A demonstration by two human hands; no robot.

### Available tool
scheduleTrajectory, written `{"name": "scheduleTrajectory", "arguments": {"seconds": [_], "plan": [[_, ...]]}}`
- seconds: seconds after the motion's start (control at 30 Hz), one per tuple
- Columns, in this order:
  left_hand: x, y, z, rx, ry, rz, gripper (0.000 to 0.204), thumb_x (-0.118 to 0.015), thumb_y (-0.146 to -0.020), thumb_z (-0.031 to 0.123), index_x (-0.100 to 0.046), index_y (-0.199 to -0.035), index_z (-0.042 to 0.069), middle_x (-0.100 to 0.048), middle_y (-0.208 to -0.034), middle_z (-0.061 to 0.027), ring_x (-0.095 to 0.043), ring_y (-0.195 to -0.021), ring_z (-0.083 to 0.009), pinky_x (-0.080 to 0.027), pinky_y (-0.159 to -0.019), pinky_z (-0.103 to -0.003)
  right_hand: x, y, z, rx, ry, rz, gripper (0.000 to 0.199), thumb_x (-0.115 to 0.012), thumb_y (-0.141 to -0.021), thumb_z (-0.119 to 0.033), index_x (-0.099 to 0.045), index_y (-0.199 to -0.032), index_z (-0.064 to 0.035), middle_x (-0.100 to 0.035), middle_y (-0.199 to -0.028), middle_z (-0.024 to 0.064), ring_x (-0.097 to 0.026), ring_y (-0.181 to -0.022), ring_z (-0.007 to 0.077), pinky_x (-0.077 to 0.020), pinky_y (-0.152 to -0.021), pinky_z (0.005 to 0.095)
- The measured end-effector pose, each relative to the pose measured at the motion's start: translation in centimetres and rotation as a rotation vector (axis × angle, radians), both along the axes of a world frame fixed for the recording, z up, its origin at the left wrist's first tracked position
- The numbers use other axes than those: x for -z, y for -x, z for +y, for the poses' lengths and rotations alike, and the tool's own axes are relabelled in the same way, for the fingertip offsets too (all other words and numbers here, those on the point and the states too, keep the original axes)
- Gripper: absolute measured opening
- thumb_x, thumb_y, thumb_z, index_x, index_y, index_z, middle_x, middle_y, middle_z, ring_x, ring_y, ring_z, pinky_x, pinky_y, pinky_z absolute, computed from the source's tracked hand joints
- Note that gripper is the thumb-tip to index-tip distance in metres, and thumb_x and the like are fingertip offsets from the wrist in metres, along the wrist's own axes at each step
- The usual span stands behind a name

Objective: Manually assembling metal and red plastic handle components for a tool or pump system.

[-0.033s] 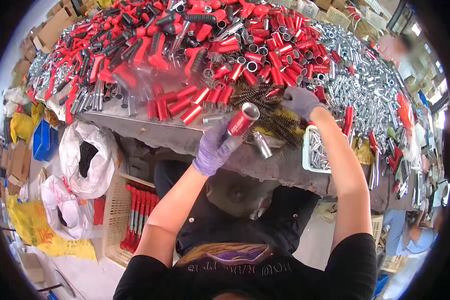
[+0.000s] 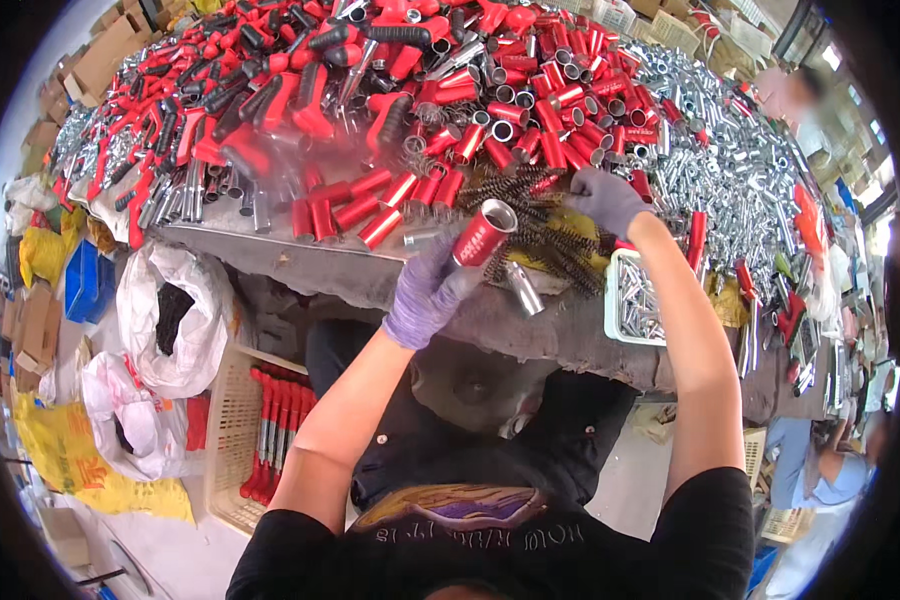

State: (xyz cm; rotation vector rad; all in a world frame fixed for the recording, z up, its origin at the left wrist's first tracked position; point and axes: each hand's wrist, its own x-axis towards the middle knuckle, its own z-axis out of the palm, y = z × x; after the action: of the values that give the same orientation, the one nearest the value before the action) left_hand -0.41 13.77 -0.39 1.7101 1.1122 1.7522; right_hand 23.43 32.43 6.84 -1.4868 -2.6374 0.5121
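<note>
A purple glove covers my left hand (image 2: 430, 290), whose fingers wrap round a red metal tube (image 2: 485, 235), its open end tilted up toward the pile. My right hand (image 2: 607, 203), in a grey glove, is over the right side of a heap of dark coil springs (image 2: 545, 235). Its fingers curl down, and whatever they hold is hidden. A shiny metal cylinder (image 2: 525, 289) lies at the bench edge just right of the left hand. Several more red tubes (image 2: 382, 228) lie loose beyond the left hand.
Red and black handles (image 2: 300, 105) heap up at the back left, small silver parts (image 2: 730, 190) at the right. A pale green tray (image 2: 635, 300) of metal pieces stands by my right forearm. Below left are a crate (image 2: 232, 450) of red tools and white sacks (image 2: 170, 320).
My right hand has shifted slightly to the right over the springs. The left hand and its red tube have moved only a little.
</note>
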Motion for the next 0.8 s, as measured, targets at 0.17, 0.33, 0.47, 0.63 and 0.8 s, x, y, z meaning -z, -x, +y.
{"name": "scheduleTrajectory", "arguments": {"seconds": [0.17,0.33,0.47,0.63,0.8], "plan": [[-0.5,0.5,1.0,0.302,0.269,-0.328,0.051,-0.067,-0.084,0.033,-0.049,-0.125,0.008,-0.058,-0.086,0.0002,-0.052,-0.066,-0.0077,-0.044,-0.058,-0.022,1.9,-2.3,0.2,0.078,0.060,0.557,0.021,-0.063,-0.085,-0.015,-0.058,-0.100,-0.0021,-0.063,-0.086,0.0092,-0.059,-0.081,0.0161,-0.0467,-0.074,0.0298],[-0.9,0.4,0.8,0.247,0.360,-0.262,0.061,-0.068,-0.083,0.037,-0.046,-0.131,0.007,-0.060,-0.095,-0.0018,-0.056,-0.078,-0.0102,-0.047,-0.070,-0.026,-5.4,0.5,-6.3,0.220,0.177,0.877,0.018,-0.059,-0.086,-0.010,-0.060,-0.103,-0.0045,-0.063,-0.089,0.0028,-0.058,-0.082,0.0118,-0.0477,-0.076,0.0269],[-0.9,0.2,0.7,0.329,0.283,-0.166,0.051,-0.066,-0.085,0.025,-0.049,-0.128,0.006,-0.059,-0.109,-0.0038,-0.053,-0.099,-0.0121,-0.043,-0.089,-0.029,-10.2,2.5,-10.0,-0.279,-0.187,0.561,0.014,-0.059,-0.086,-0.013,-0.062,-0.098,-0.0061,-0.064,-0.089,0.0056,-0.062,-0.081,0.0188,-0.0500,-0.074,0.0320],[-0.3,0.7,0.3,0.365,0.298,-0.250,0.049,-0.069,-0.083,0.023,-0.051,-0.124,0.003,-0.060,-0.106,-0.0041,-0.055,-0.096,-0.0123,-0.045,-0.087,-0.030,-11.5,5.9,-10.4,-0.558,-0.237,0.248,0.020,-0.061,-0.085,-0.019,-0.062,-0.100,-0.0064,-0.065,-0.089,0.0097,-0.063,-0.085,0.0264,-0.0504,-0.076,0.0362],[0.4,1.6,-0.7,0.232,0.460,-0.400,0.067,-0.071,-0.076,0.050,-0.051,-0.118,0.001,-0.058,-0.089,-0.0010,-0.052,-0.076,-0.0082,-0.045,-0.068,-0.025,-11.2,11.8,-7.0,-0.289,-0.055,0.456,0.029,-0.055,-0.088,-0.018,-0.059,-0.116,-0.0090,-0.065,-0.097,0.0089,-0.062,-0.086,0.0171,-0.0490,-0.078,0.0300]]}}
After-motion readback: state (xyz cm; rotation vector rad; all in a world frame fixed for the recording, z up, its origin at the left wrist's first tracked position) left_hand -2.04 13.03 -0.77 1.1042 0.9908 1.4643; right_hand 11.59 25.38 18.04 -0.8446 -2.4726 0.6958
